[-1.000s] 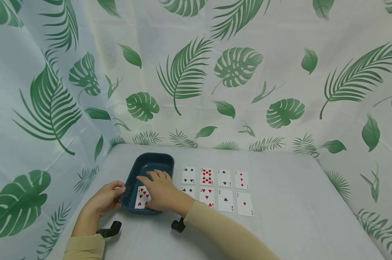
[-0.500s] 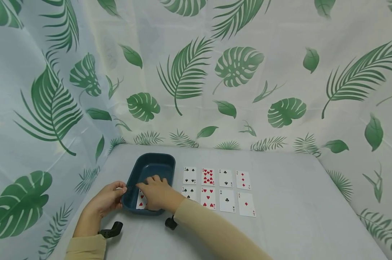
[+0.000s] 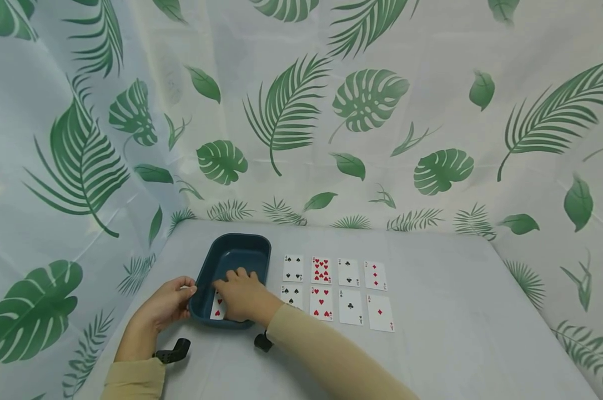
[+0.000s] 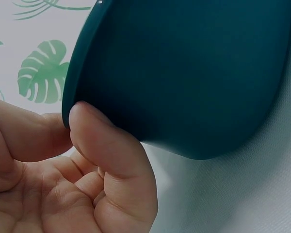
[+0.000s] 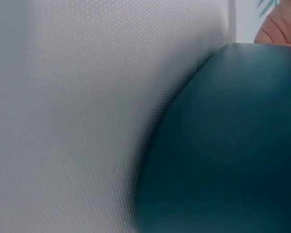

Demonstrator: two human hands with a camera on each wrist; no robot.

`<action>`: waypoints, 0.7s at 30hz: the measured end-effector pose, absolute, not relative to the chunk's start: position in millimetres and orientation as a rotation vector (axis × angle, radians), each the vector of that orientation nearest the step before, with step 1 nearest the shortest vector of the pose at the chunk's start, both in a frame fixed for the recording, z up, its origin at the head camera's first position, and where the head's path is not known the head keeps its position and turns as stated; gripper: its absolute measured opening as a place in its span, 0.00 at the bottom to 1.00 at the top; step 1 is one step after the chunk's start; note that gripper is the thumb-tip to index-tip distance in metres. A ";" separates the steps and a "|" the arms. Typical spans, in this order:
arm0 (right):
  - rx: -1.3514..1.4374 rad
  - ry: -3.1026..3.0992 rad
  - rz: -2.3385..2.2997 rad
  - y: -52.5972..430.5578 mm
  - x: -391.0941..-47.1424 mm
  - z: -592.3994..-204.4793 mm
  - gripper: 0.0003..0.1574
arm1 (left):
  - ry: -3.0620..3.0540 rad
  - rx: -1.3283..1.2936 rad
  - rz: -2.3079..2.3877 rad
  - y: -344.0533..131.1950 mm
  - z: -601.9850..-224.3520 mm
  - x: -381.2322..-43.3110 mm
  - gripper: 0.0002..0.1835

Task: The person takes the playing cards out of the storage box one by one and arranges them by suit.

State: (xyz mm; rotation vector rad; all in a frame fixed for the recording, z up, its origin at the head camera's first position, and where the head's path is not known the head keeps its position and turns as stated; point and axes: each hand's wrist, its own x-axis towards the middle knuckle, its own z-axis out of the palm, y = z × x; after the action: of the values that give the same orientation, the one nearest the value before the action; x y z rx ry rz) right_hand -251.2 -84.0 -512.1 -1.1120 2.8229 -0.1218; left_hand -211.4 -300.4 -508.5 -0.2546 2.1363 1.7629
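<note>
A dark blue rectangular tray (image 3: 237, 244) stands on the white tabletop, left of the laid-out cards. My left hand (image 3: 165, 303) pinches its left rim between thumb and finger; the left wrist view shows the grip on the tray's edge (image 4: 184, 73) close up. Inside the near end, my right hand (image 3: 241, 297) reaches down over a heart playing card (image 3: 217, 310). Only the card's left part shows. The right fingertips are hidden, so I cannot tell whether they hold the card. In the right wrist view, the tray's outer wall (image 5: 223, 145) fills the right side.
Two rows of face-up cards lie right of the tray, among them a four of spades (image 3: 294, 268), an ace of clubs (image 3: 350, 306) and an ace of diamonds (image 3: 380, 313). Black wrist mounts (image 3: 174, 351) stick out near my wrists. A leaf-printed curtain (image 3: 281, 183) surrounds the table.
My right hand has lowered into the tray's near end, its fingers drawn back toward the card and covering more of it. The left hand keeps its pinch on the rim.
</note>
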 end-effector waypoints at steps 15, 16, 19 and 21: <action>-1.104 2.866 -0.226 -81.7 -250.4 -508.4 0.47 | 2.129 -0.259 1.776 -300.6 -507.9 -212.6 0.08; -1.108 2.869 -0.236 -81.5 -250.6 -508.4 0.47 | 2.130 -0.257 1.777 -300.5 -507.9 -212.7 0.08; -1.125 2.872 -0.261 -81.0 -251.3 -508.7 0.48 | 2.132 -0.255 1.775 -300.0 -507.7 -212.7 0.08; -1.142 2.871 -0.272 -80.6 -251.6 -508.3 0.49 | 2.135 -0.257 1.773 -299.9 -507.9 -212.7 0.09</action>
State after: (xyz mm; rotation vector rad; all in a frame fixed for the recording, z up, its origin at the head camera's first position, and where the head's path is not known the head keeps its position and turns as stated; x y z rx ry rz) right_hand -251.6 -80.6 -508.3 -1.1419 2.8710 -0.2723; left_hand -212.7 -299.9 -507.9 -0.2574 2.1353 1.7732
